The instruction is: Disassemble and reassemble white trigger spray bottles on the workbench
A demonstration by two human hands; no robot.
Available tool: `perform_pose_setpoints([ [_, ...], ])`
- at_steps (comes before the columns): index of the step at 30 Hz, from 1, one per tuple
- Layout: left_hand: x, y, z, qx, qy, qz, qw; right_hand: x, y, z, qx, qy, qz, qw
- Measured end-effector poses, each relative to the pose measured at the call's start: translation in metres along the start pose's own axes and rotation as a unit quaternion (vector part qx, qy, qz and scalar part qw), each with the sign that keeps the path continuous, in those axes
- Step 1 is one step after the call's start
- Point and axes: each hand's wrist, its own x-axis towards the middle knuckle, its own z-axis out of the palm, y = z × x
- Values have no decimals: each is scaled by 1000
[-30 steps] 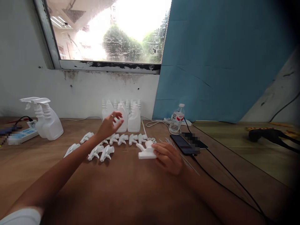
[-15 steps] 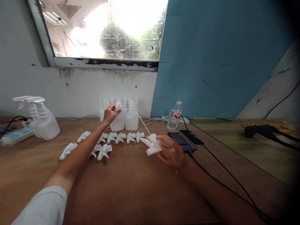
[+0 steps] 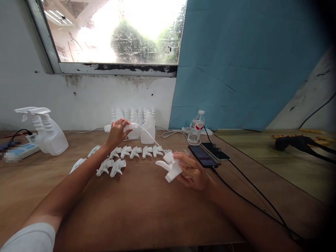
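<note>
My left hand (image 3: 117, 133) is closed on a white bottle (image 3: 107, 128), which is tilted nearly flat with its open neck toward the right. Its body is partly hidden behind the fingers. My right hand (image 3: 193, 170) grips a white spray head (image 3: 173, 168) by its side. A thin white tube (image 3: 149, 134) runs from that spray head up and left, its far end at the neck of the tilted bottle. Several white spray heads (image 3: 135, 152) lie between and below the hands. More white bottles (image 3: 147, 130) stand upright behind, against the wall.
Two bottles with spray heads (image 3: 54, 138) stand at the left beside a white and blue device (image 3: 22, 151). On the right are a water bottle (image 3: 195, 129), two phones (image 3: 202, 156), black cables and a black and yellow object (image 3: 294, 143).
My left hand has tipped the bottle from upright to nearly flat and moved slightly left. My right hand has turned the spray head, and its tube now reaches the bottle's neck.
</note>
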Motion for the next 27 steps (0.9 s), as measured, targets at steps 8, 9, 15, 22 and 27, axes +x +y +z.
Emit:
perform_pose_setpoints([
  [8, -1, 2, 0, 50, 3, -19, 999, 3, -4, 1, 1, -11, -18, 1000],
  [9, -1, 2, 0, 52, 7, -17, 998, 3, -5, 2, 4, -12, -20, 1000],
  [15, -4, 5, -2, 42, 21, 13, 999, 1, -4, 5, 21, -19, -9, 1000],
  [22, -15, 37, -21, 11, 38, 116, 992, 0, -8, 8, 57, 14, 119, 991],
  [27, -19, 76, -41, -27, 60, 205, 976, 20, -8, 9, 154, 103, 232, 955],
])
